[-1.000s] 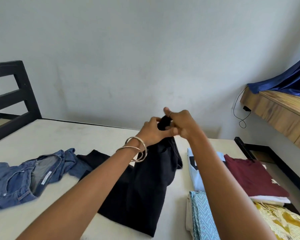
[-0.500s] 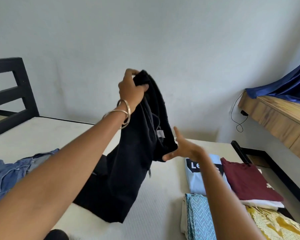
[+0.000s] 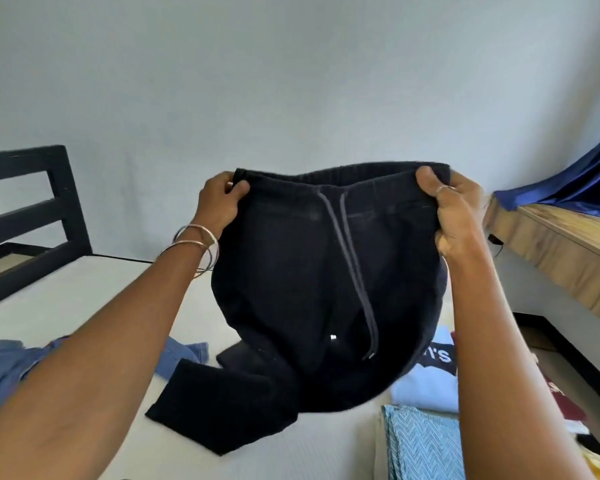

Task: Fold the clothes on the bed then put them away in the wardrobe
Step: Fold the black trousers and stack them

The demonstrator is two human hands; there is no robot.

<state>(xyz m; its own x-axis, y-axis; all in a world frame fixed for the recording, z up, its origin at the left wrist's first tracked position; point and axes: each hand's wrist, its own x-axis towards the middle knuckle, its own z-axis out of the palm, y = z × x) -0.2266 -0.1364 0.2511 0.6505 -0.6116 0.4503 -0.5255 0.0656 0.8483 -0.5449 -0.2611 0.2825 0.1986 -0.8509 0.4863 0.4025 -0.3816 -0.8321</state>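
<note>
White letters "'s", part of a cut-off word, on the folded light-blue shirt (image 3: 426, 382)

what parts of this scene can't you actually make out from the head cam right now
- Black trousers, head view: the leg ends lie bunched on the bed, so their full length cannot be told.
- Light blue shirt: its print is partly covered by the trousers and the right arm.
- Dark red shirt: mostly behind the right arm.
- Jeans: cut by the left edge and crossed by the left arm.
- Wardrobe: not in view.
- Left hand, right hand: fingers tucked behind the waistband.
</note>
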